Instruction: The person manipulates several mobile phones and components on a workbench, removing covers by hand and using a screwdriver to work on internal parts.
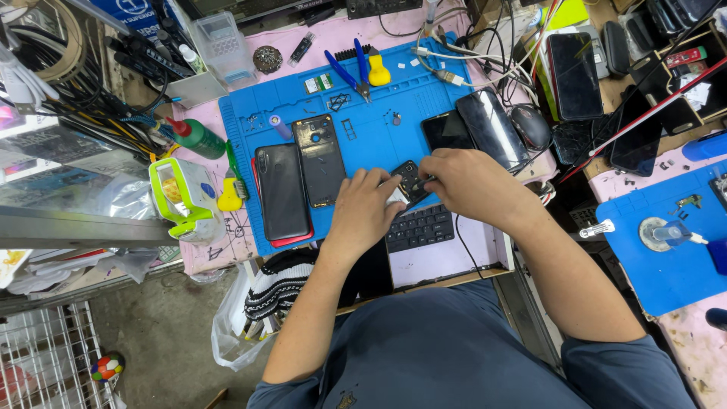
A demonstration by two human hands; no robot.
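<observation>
My left hand (363,212) and my right hand (469,182) meet over a small black phone part (411,180) at the front edge of a blue work mat (379,121). Both hands pinch it; my right fingers press on its right side, my left fingers hold its left corner. To the left on the mat lie a black phone back cover (281,191) and an opened phone frame (319,159). Two dark phones (447,130) (492,127) lie just beyond my right hand.
Blue-handled pliers (347,74) and a yellow-handled tool (376,70) rest at the mat's far edge. A green bottle (195,138), a yellow-green device (182,195), a black mouse (530,126), a small keyboard (420,227), cables and a second blue mat (666,250) surround the work area.
</observation>
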